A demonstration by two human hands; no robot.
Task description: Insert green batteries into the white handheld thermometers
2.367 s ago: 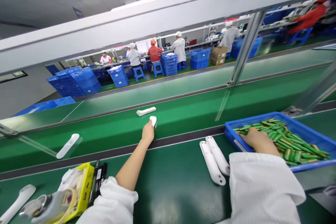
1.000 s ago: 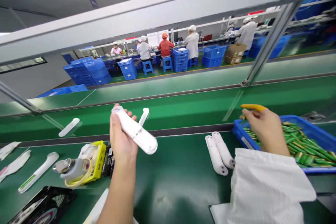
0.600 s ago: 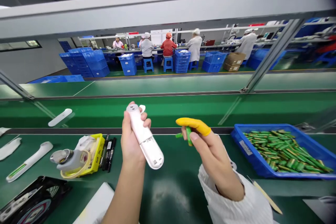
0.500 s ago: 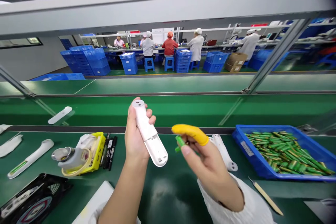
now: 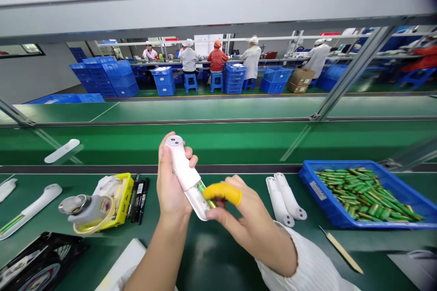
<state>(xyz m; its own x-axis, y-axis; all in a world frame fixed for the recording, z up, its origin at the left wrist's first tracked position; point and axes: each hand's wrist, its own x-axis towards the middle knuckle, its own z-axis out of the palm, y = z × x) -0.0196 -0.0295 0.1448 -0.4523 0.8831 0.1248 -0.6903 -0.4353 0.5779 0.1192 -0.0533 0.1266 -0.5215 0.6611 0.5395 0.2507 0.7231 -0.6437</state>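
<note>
My left hand (image 5: 172, 186) is wrapped round a white handheld device (image 5: 183, 166), tilted, with its round two-hole end up and away from me. The battery compartment at its lower end lies uncovered. My right hand (image 5: 235, 209), with a yellow finger cot (image 5: 223, 192) on one finger, pinches a green battery (image 5: 200, 187) at that compartment. Part of the battery rests inside it, and the fingers cover the rest. Two more white devices (image 5: 280, 202) lie side by side just right of my right hand.
A blue tray (image 5: 309, 186) of green batteries stands at the right, with a wooden-handled pick (image 5: 343, 252) before it. To the left are black markers (image 5: 139, 200), a yellow basket (image 5: 124, 204), a pump bottle (image 5: 90, 211), a black fan (image 5: 44, 261) and another device (image 5: 44, 200). A conveyor (image 5: 218, 143) runs behind.
My right hand has moved left and down, bringing the green battery from the air into the compartment. The white device has shifted slightly left in my left hand.
</note>
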